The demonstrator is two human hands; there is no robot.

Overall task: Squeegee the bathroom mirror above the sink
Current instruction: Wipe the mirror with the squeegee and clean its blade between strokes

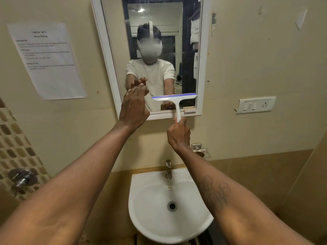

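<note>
Beige bathroom wall (247, 50) is filling the head view, carrying a white-framed mirror (185, 50) directly above a white wash basin (141, 218) with a chrome tap (168, 169). A printed notice (47, 59) is hanging to the left of the mirror, and a switch plate (255, 105) is sitting to its right.

Head view: the right hand (178, 134) is closing around the lower end of the handle of a white squeegee (175, 100), whose blade is lying horizontal against the lower right part of the glass, near the bottom frame. The handle is running down from the blade to the hand, so the tool's long axis is lying across the mirror and the hand is sitting below it. The right hand is therefore the working one. The blade is showing a blue-violet strip along its top edge.

The left hand (134, 106) is holding nothing, its fingers straight and close together, reaching toward the lower left of the glass; whether it is touching cannot be told. Judging by the blade's low position, this stroke is nearing its end, and faint streaks are remaining on the upper glass.
</note>
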